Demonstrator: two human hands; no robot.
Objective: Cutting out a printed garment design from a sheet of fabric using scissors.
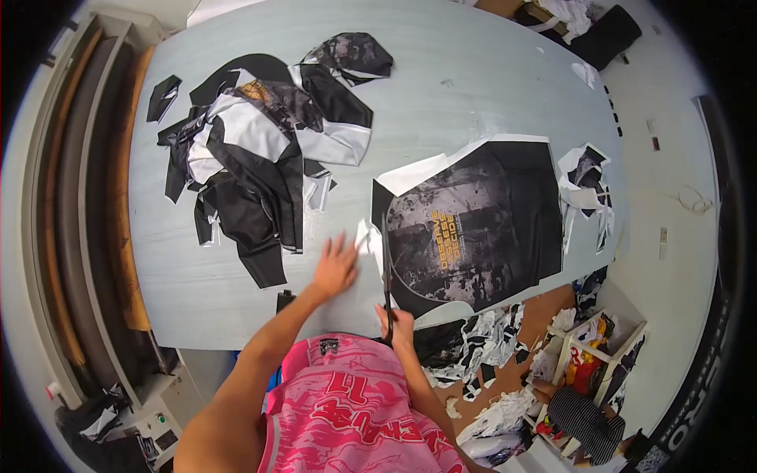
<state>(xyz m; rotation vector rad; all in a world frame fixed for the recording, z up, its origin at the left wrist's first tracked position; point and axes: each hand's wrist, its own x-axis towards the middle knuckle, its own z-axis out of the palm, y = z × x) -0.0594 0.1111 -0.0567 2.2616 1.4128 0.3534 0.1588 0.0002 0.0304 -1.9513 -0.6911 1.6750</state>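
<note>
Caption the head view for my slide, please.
Right hand holds black scissors at dark printed fabric on a pale table.

pale grey-blue table (pixel 481 91) | left: rack (pixel 142 30), long rolls (pixel 69 193) | right: pale wall (pixel 666 177) | lower right: brown floor (pixel 550 310)

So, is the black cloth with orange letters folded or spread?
Spread: the black, orange-lettered cloth lies flat on the pale table, print up.

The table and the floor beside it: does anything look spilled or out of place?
Yes: black-and-white fabric scraps lie strewn across the brown floor beside the table, looking spilled, though perhaps just offcuts. Nothing looks odd about the scissors in the right hand.
</note>
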